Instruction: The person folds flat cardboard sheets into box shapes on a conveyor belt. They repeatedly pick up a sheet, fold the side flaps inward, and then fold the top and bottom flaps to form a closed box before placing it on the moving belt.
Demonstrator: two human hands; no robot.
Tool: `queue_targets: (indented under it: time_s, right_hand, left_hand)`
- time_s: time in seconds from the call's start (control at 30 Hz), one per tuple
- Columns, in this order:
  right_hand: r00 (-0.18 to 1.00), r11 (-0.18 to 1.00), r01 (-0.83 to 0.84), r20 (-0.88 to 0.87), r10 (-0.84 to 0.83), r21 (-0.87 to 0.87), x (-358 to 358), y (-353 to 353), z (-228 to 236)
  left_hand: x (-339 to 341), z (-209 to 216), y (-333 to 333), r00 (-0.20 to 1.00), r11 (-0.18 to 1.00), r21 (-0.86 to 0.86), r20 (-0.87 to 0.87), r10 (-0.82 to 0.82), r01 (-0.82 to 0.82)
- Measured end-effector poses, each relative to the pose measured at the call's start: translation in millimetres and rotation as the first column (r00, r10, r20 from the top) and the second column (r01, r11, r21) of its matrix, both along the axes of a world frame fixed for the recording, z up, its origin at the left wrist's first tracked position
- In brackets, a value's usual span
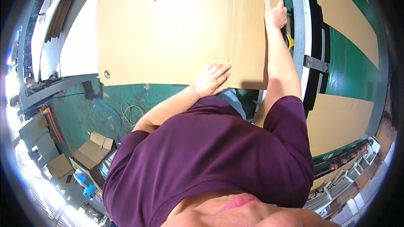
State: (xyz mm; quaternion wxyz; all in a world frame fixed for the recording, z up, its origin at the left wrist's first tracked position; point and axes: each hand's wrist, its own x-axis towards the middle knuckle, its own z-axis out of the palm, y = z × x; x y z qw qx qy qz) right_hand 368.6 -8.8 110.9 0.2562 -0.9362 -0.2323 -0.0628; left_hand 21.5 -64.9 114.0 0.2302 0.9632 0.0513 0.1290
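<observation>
A large flat brown cardboard sheet (168,38) lies in front of me, with dark lettering upside down near its far side and a small round mark at its near left corner. A vertical crease runs down its right part. My left hand (212,79) rests on the near edge by that crease, fingers stretched out over the board. At the sheet's right edge, toward the far end, is my right hand (276,14); its thumb lies on top and the other fingers go over the edge, partly hidden.
A metal rail (299,21) runs along the right, beside a green conveyor surface (351,52) carrying more cardboard sheets (338,120). Stacked brown boards (62,14) stand at the far left. On the green floor lie a hose (132,111) and an open carton (93,150).
</observation>
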Motion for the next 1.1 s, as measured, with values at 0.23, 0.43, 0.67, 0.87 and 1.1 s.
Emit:
queue_targets:
  time_s: [0.23,0.43,0.67,0.87,1.1]
  right_hand:
    - [0.995,1.000,-0.023,0.101,0.021,0.018,-12.9,-7.0,-18.5]
    - [0.968,0.930,-0.248,0.116,0.224,0.271,-27.8,-61.1,-28.7]
    - [0.916,0.921,0.267,0.221,-0.334,0.282,3.5,-372.7,-33.0]
    - [0.395,0.301,0.647,-0.029,-0.918,-0.701,-52.9,-638.7,17.3]
    - [0.484,0.437,0.770,-0.021,-0.875,-0.464,-90.2,-747.0,-86.2]
  left_hand:
    - [-3.4,-15.9,-4.5,0.999,0.998,0.067,0.043,-0.022,0.019]
    - [0.9,2.5,-1.8,0.998,0.999,0.049,0.061,-0.011,0.008]
    - [5.3,19.4,-11.3,0.996,0.991,0.131,-0.087,0.001,0.011]
    - [-8.9,9.4,-12.6,0.985,0.988,0.153,-0.171,0.031,-0.005]
    - [-5.5,0.7,-10.4,0.958,0.942,0.334,-0.261,0.118,-0.025]
